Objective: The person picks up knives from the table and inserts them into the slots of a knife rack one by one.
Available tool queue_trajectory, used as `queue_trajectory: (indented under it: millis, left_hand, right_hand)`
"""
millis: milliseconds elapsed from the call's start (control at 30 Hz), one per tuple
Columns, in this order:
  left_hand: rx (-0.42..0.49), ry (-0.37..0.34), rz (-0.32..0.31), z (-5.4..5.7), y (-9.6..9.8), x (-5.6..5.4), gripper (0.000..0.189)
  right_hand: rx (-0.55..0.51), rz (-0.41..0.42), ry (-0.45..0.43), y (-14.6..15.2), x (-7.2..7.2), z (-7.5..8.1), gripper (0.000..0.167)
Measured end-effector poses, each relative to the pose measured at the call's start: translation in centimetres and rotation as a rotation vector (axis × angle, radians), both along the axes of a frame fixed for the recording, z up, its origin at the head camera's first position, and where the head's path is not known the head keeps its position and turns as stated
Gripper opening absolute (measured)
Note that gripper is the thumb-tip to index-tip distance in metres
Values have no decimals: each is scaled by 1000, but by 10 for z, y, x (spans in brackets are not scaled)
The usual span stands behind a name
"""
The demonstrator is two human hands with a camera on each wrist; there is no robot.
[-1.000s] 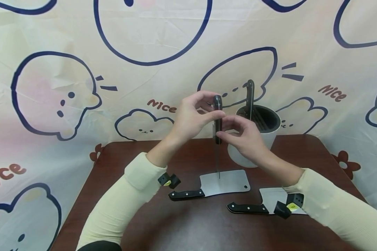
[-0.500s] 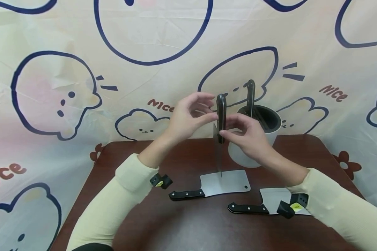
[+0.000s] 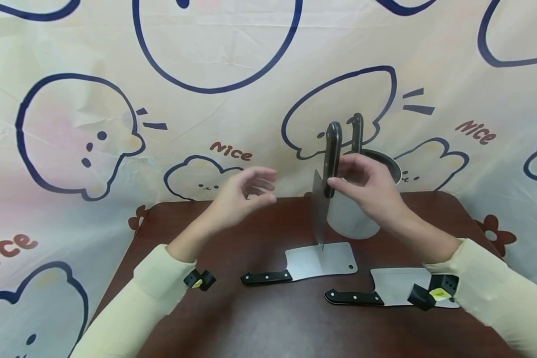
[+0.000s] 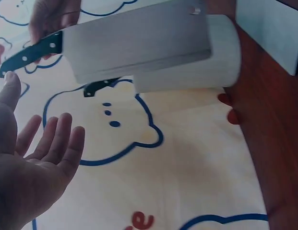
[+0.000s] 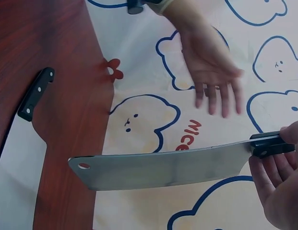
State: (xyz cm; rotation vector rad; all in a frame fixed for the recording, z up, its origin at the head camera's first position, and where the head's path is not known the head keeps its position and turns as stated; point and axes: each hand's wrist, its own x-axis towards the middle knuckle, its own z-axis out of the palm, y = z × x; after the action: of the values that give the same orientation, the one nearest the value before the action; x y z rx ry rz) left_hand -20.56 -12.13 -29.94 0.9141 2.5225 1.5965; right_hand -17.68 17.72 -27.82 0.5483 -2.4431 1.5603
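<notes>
My right hand (image 3: pixel 371 186) pinches the black handle of a cleaver (image 3: pixel 319 214), held upright with its blade pointing down. In the right wrist view, the cleaver's broad blade (image 5: pixel 168 170) shows a hole near its far corner. To the left, my left hand (image 3: pixel 241 196) is apart from the cleaver, fingers loosely bent and holding nothing. Just behind the right hand stands a white round holder (image 3: pixel 351 219), with another black-handled knife (image 3: pixel 357 132) upright in it. Below the held blade, a second cleaver (image 3: pixel 319 261) lies flat on the table.
Another cleaver (image 3: pixel 398 286) lies nearer the front right, partly covered by the right wrist's camera. The dark brown wooden table (image 3: pixel 268 323) ends at a cloth backdrop (image 3: pixel 206 119) printed with cartoon outlines.
My left hand has let go of the cleaver's handle and moved left and down. My right hand has carried the cleaver a little to the right, and its blade has turned more into view.
</notes>
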Motion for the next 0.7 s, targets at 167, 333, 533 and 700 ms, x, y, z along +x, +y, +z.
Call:
queue_trajectory:
  millis: [167,333,533,700]
  left_hand:
    - [-55,-50,-15,-22,-11,6,49]
    - [-101,-48,-3,-52,-21,13,51]
    - [-139,-18,-33,-97,-26,23,51]
    - [-226,-42,-60,-132,-30,32,55]
  right_hand:
    - [-28,-12,-6,5,3,5,38]
    - [-42,-18,-14,11,5,12,41]
    - [-61,-28,-26,22,6,19,39]
    - [-83,-33,-15,33,7,26,39]
